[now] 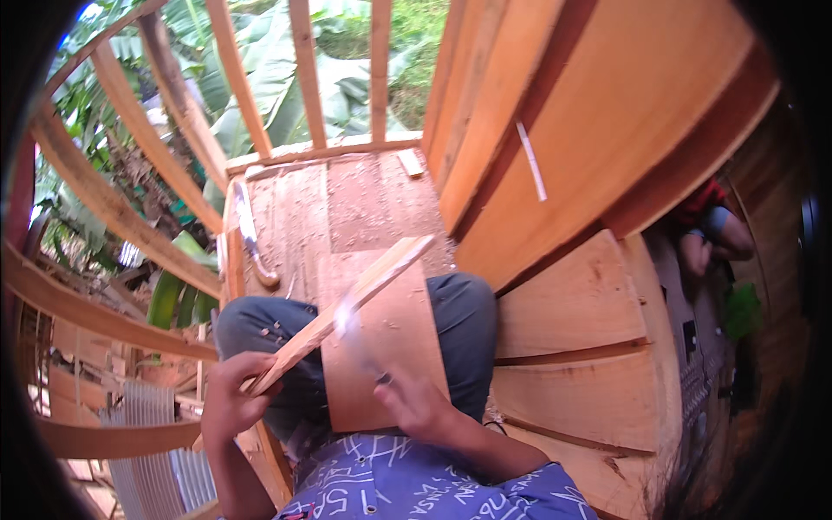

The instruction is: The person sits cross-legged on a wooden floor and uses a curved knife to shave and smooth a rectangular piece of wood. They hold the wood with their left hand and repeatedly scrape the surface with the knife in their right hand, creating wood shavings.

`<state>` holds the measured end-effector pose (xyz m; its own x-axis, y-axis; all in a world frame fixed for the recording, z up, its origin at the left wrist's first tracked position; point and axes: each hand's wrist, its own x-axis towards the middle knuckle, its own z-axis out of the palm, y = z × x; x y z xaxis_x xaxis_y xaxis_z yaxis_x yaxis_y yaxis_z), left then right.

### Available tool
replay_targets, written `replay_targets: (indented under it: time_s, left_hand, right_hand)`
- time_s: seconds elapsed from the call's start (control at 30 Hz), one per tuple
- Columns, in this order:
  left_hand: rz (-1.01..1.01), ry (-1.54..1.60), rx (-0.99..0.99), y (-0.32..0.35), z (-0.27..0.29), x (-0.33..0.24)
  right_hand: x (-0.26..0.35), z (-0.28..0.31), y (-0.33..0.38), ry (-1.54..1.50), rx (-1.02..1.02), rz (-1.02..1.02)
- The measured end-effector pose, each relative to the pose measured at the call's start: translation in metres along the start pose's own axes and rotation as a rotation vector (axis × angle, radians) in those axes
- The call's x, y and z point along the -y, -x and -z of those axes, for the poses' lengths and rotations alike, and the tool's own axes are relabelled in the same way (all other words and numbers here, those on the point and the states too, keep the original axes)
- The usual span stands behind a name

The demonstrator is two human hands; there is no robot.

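My left hand (pixel 236 392) is closed around the lower end of a long, narrow wood strip (pixel 390 268), which slants up to the right. The strip lies across a flat rectangular board (pixel 381 390) resting on my lap. In my right hand (pixel 418 407) is a knife (pixel 360 342), its blade smeared by motion and meeting the middle of the strip. Light shavings dot the board and my trousers. Beyond my left knee a larger curved blade with a wooden handle (pixel 268 279) lies on the planks.
Shavings and a small wood offcut (pixel 410 163) litter the plank floor (pixel 347 195). Upright wooden slats (pixel 308 74) rail the far and left sides, with plants behind. Tall wood panels (pixel 624 113) lean at the right, above stepped boards (pixel 572 321). Another person (pixel 715 230) sits at the far right.
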<state>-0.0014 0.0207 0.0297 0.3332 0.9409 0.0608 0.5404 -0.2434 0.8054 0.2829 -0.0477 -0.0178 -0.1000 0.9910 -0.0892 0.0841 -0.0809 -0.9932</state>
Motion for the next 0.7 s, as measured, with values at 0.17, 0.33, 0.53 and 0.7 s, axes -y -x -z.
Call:
replay_targets:
  time_s: [0.17, 0.33, 0.53, 0.7]
  left_hand:
    - [-0.02, 0.009, 0.008, 0.002, 0.002, 0.006]
    - [-0.039, -0.063, 0.028, -0.004, 0.001, 0.011]
    - [0.07, 0.057, -0.021, -0.004, 0.004, 0.008]
    - [0.033, -0.007, 0.003, -0.007, -0.001, 0.014]
  right_hand:
    - [-0.007, 0.009, 0.002, -0.097, -0.054, 0.0]
    - [-0.016, -0.015, -0.001, 0.208, 0.002, 0.086]
    - [-0.01, -0.002, -0.027, -0.555, -0.306, -0.019]
    - [-0.018, -0.018, -0.025, 0.215, 0.167, 0.199]
